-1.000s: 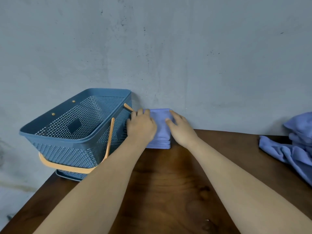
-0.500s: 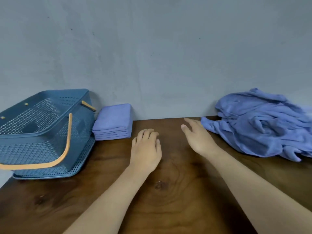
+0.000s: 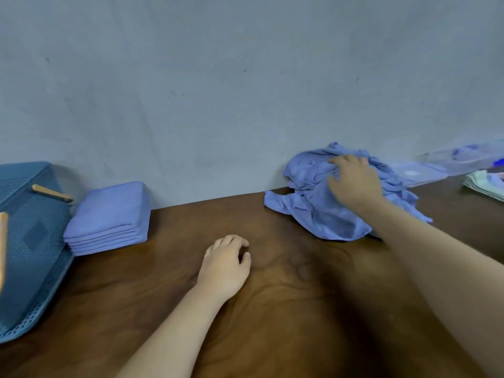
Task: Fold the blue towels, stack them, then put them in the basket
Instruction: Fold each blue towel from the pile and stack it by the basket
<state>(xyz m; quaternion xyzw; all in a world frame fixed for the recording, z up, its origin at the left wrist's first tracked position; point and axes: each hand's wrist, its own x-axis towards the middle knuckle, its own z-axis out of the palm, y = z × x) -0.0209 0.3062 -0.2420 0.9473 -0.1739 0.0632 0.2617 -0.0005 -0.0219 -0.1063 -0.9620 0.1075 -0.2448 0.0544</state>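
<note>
Head view: right hand (image 3: 354,184) grips soft crumpled towel heap (image 3: 324,222).

The brown wooden table (image 3: 272,309) carries a basket (image 3: 30,255) at nine o'clock, folded towels (image 3: 109,214) at ten, crumpled towels (image 3: 321,214) at two, and a pale stack (image 3: 488,186) at three.

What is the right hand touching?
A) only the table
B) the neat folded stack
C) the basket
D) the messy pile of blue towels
D: the right hand grips the messy towel pile, well away from the folded stack beside the basket.
</note>
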